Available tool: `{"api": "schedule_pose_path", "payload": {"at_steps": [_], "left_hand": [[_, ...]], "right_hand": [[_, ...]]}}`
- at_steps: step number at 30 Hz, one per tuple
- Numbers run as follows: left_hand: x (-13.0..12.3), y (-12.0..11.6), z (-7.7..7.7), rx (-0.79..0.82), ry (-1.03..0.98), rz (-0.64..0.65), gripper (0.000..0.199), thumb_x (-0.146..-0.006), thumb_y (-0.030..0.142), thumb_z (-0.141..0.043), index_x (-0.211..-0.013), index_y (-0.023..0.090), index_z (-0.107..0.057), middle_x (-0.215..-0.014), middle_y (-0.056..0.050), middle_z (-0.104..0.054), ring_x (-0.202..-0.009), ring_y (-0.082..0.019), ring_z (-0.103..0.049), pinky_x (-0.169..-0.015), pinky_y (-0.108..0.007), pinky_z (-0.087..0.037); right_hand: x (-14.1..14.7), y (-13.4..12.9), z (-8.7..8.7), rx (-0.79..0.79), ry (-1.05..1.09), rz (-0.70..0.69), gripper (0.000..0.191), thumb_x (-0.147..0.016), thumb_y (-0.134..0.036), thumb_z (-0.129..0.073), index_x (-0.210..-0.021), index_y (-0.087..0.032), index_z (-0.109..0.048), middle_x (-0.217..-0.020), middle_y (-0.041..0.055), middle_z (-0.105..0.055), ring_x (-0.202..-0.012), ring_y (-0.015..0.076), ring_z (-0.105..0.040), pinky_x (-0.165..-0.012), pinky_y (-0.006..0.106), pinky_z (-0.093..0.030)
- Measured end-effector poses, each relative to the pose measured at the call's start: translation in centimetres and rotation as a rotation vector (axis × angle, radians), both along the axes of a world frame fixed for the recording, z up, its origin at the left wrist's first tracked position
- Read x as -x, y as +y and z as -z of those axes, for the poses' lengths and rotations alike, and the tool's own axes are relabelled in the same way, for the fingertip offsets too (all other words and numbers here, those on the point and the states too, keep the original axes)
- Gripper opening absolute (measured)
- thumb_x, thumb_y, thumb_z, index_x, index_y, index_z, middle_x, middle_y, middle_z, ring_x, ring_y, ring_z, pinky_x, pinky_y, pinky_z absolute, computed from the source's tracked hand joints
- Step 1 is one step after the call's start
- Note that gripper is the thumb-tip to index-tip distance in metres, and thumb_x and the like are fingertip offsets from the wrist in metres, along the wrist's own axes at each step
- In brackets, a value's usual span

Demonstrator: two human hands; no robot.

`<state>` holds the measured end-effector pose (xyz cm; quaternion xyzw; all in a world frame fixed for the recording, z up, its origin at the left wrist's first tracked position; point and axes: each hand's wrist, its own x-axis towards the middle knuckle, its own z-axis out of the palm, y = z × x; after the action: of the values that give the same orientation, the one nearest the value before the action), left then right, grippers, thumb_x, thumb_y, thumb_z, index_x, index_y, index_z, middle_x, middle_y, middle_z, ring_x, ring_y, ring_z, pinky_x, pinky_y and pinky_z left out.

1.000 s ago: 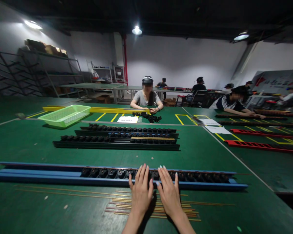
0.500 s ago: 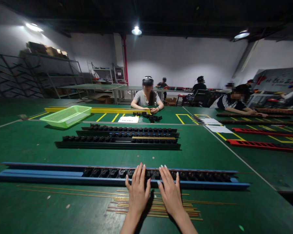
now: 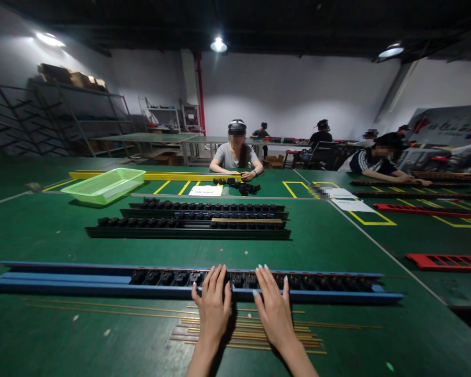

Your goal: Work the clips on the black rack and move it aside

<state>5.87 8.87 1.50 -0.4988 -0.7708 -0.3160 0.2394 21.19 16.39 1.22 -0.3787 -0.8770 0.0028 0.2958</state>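
The left hand [image 3: 212,309] and right hand [image 3: 275,309] lie open and flat, gripping nothing, their fingertips on a row of black fittings [image 3: 153,277] set in a blue rail [image 3: 63,285], with thin brass rods [image 3: 247,330] loose under the palms. Beyond stretch two black rails [image 3: 188,233] of similar fittings, then a lime plastic basket [image 3: 104,186], a yellow rail [image 3: 160,177] and a seated co-worker [image 3: 235,156] across the green work table [image 3: 43,235], and a red rack [image 3: 447,262] lies to the right, while steel shelving [image 3: 78,115] stands against the white walls [image 3: 290,94] of the dim room
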Motion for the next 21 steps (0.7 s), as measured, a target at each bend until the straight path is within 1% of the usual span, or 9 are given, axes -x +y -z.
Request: {"api": "schedule_pose_path", "payload": {"at_steps": [3, 7, 11, 15, 18, 21], "left_hand": [[0.7, -0.2, 0.0, -0.042, -0.003, -0.028, 0.041, -0.092, 0.020, -0.042, -0.131, 0.026, -0.049, -0.130, -0.007, -0.060, -0.120, -0.019, -0.052, -0.111, -0.047, -0.006], [1.6, -0.3, 0.4, -0.081, 0.024, -0.043, 0.037, -0.091, 0.020, -0.044, -0.126, 0.027, -0.054, -0.123, -0.006, -0.064, -0.115, -0.019, -0.056, -0.111, -0.048, -0.005], [1.8, -0.2, 0.6, -0.094, 0.018, -0.051, 0.035, -0.091, 0.022, -0.046, -0.124, 0.027, -0.055, -0.122, -0.006, -0.065, -0.114, -0.020, -0.057, -0.111, -0.048, -0.007], [1.8, -0.3, 0.6, -0.098, -0.010, -0.047, 0.036, -0.092, 0.023, -0.044, -0.126, 0.028, -0.054, -0.123, -0.006, -0.064, -0.114, -0.019, -0.057, -0.111, -0.048, -0.007], [2.1, -0.5, 0.6, -0.099, -0.042, -0.097, 0.037, -0.092, 0.025, -0.043, -0.128, 0.025, -0.052, -0.128, -0.009, -0.061, -0.117, -0.020, -0.055, -0.111, -0.049, -0.007], [2.5, -0.6, 0.7, -0.095, -0.050, -0.121, 0.034, -0.094, 0.024, -0.039, -0.123, 0.026, -0.056, -0.125, -0.007, -0.063, -0.118, -0.020, -0.054, -0.111, -0.049, -0.007]], "right_hand": [[0.0, 0.0, 0.0, -0.001, 0.004, 0.004, 0.049, -0.098, -0.032, -0.027, -0.147, -0.028, -0.025, -0.146, 0.0052, -0.041, -0.136, 0.0196, -0.035, -0.114, 0.055, -0.012], [0.1, -0.1, 0.0, 0.001, 0.010, 0.009, 0.050, -0.097, -0.032, -0.029, -0.147, -0.028, -0.025, -0.145, 0.0047, -0.042, -0.135, 0.0200, -0.037, -0.113, 0.055, -0.013], [0.1, -0.1, 0.0, 0.016, 0.021, 0.004, 0.049, -0.097, -0.031, -0.030, -0.146, -0.028, -0.026, -0.146, 0.0040, -0.041, -0.136, 0.0194, -0.035, -0.113, 0.056, -0.012], [0.1, 0.0, 0.0, 0.014, 0.030, -0.003, 0.049, -0.098, -0.032, -0.029, -0.146, -0.029, -0.025, -0.146, 0.0042, -0.041, -0.136, 0.0197, -0.035, -0.113, 0.056, -0.011], [0.1, 0.0, 0.1, 0.003, 0.036, -0.002, 0.050, -0.097, -0.032, -0.029, -0.147, -0.030, -0.023, -0.145, 0.0039, -0.042, -0.135, 0.0205, -0.037, -0.113, 0.056, -0.014], [0.0, 0.0, 0.0, 0.002, 0.034, 0.000, 0.051, -0.097, -0.031, -0.029, -0.147, -0.030, -0.021, -0.145, 0.0041, -0.043, -0.135, 0.0210, -0.038, -0.112, 0.057, -0.015]]}}
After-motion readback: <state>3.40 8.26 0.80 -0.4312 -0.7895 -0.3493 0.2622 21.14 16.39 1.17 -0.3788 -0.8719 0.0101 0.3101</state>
